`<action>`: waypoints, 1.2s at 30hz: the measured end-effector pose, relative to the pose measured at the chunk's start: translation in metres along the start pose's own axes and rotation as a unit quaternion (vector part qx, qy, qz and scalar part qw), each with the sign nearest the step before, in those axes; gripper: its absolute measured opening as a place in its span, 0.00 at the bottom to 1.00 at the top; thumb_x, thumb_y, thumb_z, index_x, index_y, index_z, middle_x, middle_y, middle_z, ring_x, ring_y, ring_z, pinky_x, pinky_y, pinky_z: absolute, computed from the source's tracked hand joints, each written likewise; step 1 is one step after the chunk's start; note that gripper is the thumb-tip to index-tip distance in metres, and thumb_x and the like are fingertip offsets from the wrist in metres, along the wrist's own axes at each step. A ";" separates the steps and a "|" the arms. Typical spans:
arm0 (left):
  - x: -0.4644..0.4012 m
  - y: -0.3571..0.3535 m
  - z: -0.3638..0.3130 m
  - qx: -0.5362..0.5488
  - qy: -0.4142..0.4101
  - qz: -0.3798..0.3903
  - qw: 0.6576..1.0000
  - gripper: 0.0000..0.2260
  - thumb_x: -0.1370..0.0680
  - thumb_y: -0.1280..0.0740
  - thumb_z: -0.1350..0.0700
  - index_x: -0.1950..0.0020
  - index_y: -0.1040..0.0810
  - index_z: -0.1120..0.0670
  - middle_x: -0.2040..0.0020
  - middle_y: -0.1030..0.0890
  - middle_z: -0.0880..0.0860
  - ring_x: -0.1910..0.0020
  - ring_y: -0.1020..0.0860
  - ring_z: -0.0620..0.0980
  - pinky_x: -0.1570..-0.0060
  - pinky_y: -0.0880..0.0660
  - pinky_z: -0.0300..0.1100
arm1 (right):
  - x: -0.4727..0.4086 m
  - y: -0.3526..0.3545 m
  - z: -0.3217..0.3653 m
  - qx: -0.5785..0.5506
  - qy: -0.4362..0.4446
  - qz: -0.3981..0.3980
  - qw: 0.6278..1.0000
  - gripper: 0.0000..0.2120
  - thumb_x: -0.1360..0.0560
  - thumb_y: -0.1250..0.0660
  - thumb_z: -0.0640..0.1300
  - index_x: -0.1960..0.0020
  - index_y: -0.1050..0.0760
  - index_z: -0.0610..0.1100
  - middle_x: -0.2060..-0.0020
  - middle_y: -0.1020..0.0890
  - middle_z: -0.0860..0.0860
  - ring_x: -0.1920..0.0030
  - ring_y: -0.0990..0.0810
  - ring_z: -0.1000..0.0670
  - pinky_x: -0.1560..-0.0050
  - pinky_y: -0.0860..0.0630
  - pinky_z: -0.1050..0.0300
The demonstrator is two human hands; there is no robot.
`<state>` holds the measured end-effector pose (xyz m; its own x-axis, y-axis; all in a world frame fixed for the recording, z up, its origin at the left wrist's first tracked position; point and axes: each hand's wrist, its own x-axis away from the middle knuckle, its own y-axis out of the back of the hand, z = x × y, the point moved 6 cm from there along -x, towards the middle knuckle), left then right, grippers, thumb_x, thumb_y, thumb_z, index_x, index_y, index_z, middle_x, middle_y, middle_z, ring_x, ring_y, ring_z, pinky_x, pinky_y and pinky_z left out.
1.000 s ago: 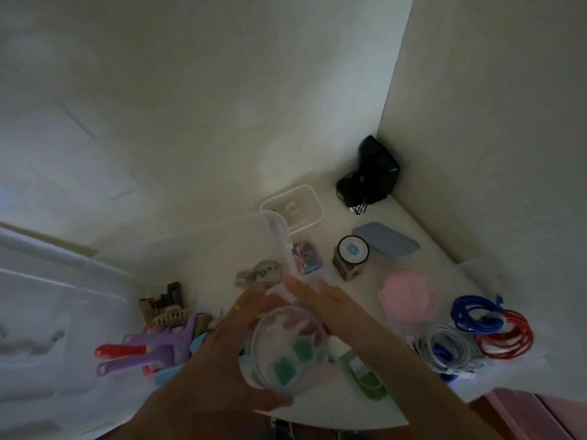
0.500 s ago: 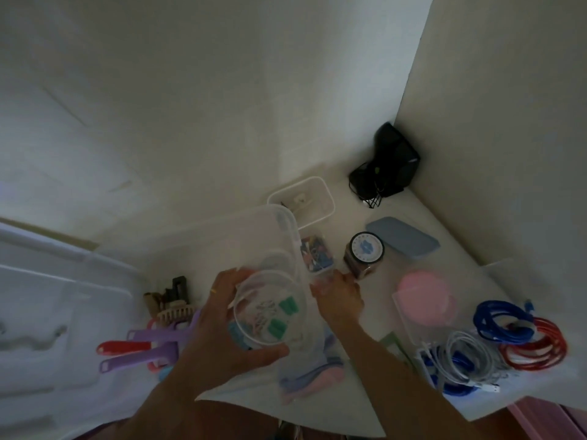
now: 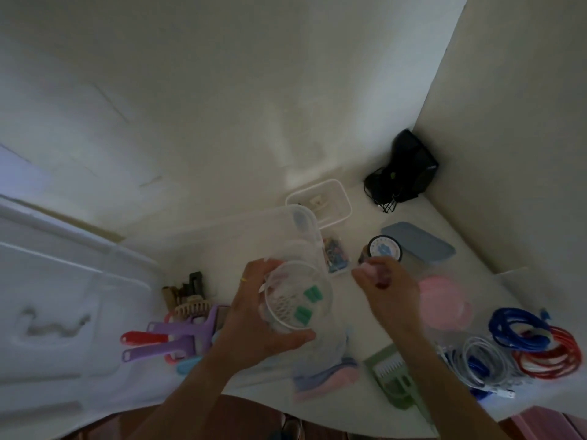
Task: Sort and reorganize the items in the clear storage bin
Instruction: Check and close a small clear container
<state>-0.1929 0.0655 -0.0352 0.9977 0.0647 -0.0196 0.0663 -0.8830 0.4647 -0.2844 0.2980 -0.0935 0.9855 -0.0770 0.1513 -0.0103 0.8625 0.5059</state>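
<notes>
The large clear storage bin (image 3: 313, 236) stands in the middle of the white table. Over its right side my left hand (image 3: 254, 322) grips a clear round cup (image 3: 298, 300) that holds green clips and metal paper clips. To the right of the cup, apart from it, my right hand (image 3: 389, 293) is curled and seems to pinch a small pinkish item (image 3: 370, 270), too blurred to name. That hand is just in front of a black-lidded jar (image 3: 385, 247).
A bin lid (image 3: 47, 281) lies at left. Purple combs (image 3: 178, 331) and hair claws sit beside the bin. On the right are a small clear tub (image 3: 320, 201), clip box (image 3: 335, 254), blue-grey lid (image 3: 419, 246), pink lid (image 3: 443, 303), coiled cables (image 3: 521, 325) and a green comb (image 3: 390, 379).
My left hand carried the cup away from me, over the bin's right side. My right hand let go of the cup, moved right toward the jar and curled up.
</notes>
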 end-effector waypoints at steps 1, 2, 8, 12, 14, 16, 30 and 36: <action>-0.001 -0.001 0.000 0.000 -0.002 -0.001 1.000 0.46 0.41 0.14 0.50 0.31 0.35 0.58 0.35 0.28 0.57 0.35 0.25 0.57 0.41 0.23 0.55 | 0.009 0.016 0.029 0.006 0.032 0.014 0.999 0.10 0.31 0.24 0.50 0.52 0.22 0.53 0.63 0.19 0.60 0.62 0.21 0.63 0.65 0.29 0.72; -0.003 -0.002 -0.001 0.002 -0.004 -0.001 1.000 0.46 0.41 0.14 0.50 0.30 0.35 0.57 0.35 0.28 0.57 0.35 0.25 0.58 0.41 0.23 0.56 | 0.020 0.025 0.057 0.016 0.063 0.040 0.997 0.11 0.31 0.23 0.51 0.53 0.22 0.55 0.64 0.19 0.61 0.62 0.21 0.62 0.66 0.28 0.71; -0.002 -0.004 -0.009 0.023 -0.028 -0.036 0.999 0.44 0.40 0.16 0.44 0.31 0.36 0.45 0.36 0.29 0.57 0.36 0.25 0.59 0.42 0.23 0.59 | 0.073 0.002 0.126 0.134 0.148 0.172 0.965 0.21 0.35 0.22 0.52 0.43 0.23 0.56 0.64 0.22 0.60 0.65 0.23 0.60 0.63 0.31 0.72; 0.002 -0.004 -0.006 0.022 -0.031 -0.039 0.999 0.44 0.40 0.16 0.45 0.31 0.36 0.46 0.35 0.29 0.58 0.37 0.25 0.61 0.43 0.24 0.61 | 0.078 0.000 0.124 0.106 0.131 0.217 0.962 0.28 0.36 0.21 0.52 0.38 0.26 0.57 0.59 0.18 0.62 0.63 0.19 0.63 0.61 0.28 0.76; 0.003 -0.003 -0.002 0.022 -0.028 -0.033 0.999 0.47 0.41 0.15 0.47 0.30 0.36 0.50 0.35 0.29 0.57 0.36 0.25 0.61 0.43 0.24 0.60 | 0.080 0.004 0.128 0.070 0.140 0.235 0.959 0.24 0.32 0.22 0.50 0.38 0.24 0.56 0.50 0.17 0.63 0.63 0.18 0.62 0.59 0.24 0.72; 0.002 -0.002 0.001 0.022 -0.022 -0.026 0.999 0.49 0.42 0.14 0.48 0.29 0.37 0.55 0.34 0.29 0.57 0.36 0.26 0.61 0.42 0.24 0.60 | 0.074 0.016 0.134 0.028 0.148 0.210 0.966 0.15 0.28 0.25 0.47 0.42 0.21 0.55 0.52 0.16 0.64 0.63 0.18 0.59 0.58 0.22 0.67; 0.002 0.000 -0.040 0.091 -0.072 0.064 0.991 0.50 0.41 0.15 0.62 0.26 0.39 0.58 0.30 0.30 0.57 0.31 0.28 0.60 0.39 0.26 0.63 | 0.036 -0.001 0.135 -0.149 -0.060 0.339 0.927 0.14 0.28 0.28 0.55 0.58 0.22 0.44 0.65 0.16 0.52 0.63 0.18 0.52 0.60 0.22 0.59; 0.005 0.003 -0.039 0.096 -0.048 0.033 0.994 0.43 0.42 0.15 0.56 0.31 0.32 0.48 0.37 0.30 0.48 0.38 0.25 0.52 0.43 0.23 0.53 | 0.055 0.018 0.141 -0.055 0.086 0.320 0.942 0.22 0.39 0.18 0.54 0.51 0.23 0.53 0.44 0.18 0.58 0.44 0.19 0.56 0.46 0.21 0.56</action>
<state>-0.1877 0.0812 0.0006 0.9961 -0.0322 -0.0827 -0.0069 -0.9571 0.2897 -0.2545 0.2390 0.0437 0.7959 0.5506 0.2518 -0.6039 0.7514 0.2657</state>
